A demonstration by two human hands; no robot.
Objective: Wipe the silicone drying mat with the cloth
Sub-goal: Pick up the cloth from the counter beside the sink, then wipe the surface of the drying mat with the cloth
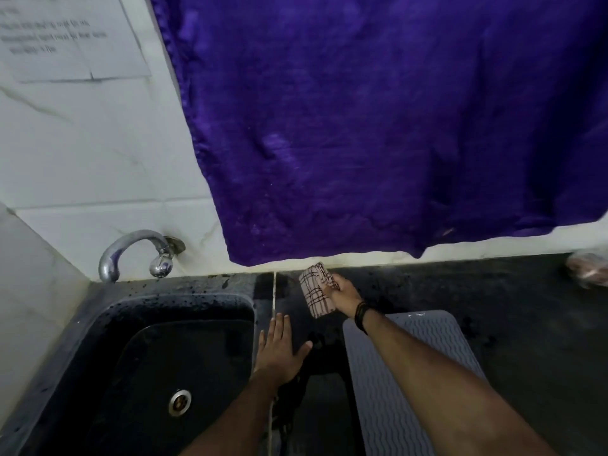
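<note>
a: where was the mat?

b: the silicone drying mat (424,366), grey and ribbed with wavy lines, lay flat on the dark counter (513,297), right of the sink (98,330). the right forearm crossed over its near part.

a: and the cloth?

b: the cloth (316,289), a pale checked thing folded into a thick pad, was in the right hand (343,292). fingers were closed around its right edge, gripping it. it was held over the counter near the back wall, beyond the mat's far left corner, not on the mat. whether it touched the counter, could not tell.

a: left hand?

b: the left hand (279,348) was flat, palm down, fingers spread and holding nothing. it rested on the strip of counter between sink and mat, thumb pointing toward the mat.

a: anything else noted?

b: a black band (361,315) sat on the right wrist. a chrome tap (138,255) came off the tiled wall (98,159) over the sink's back edge. a large purple cloth (378,126) hung down the wall above the counter. a paper notice (65,37) was stuck high on the left, print too blurred to read. the counter near the sink looked wet and spotted.
</note>
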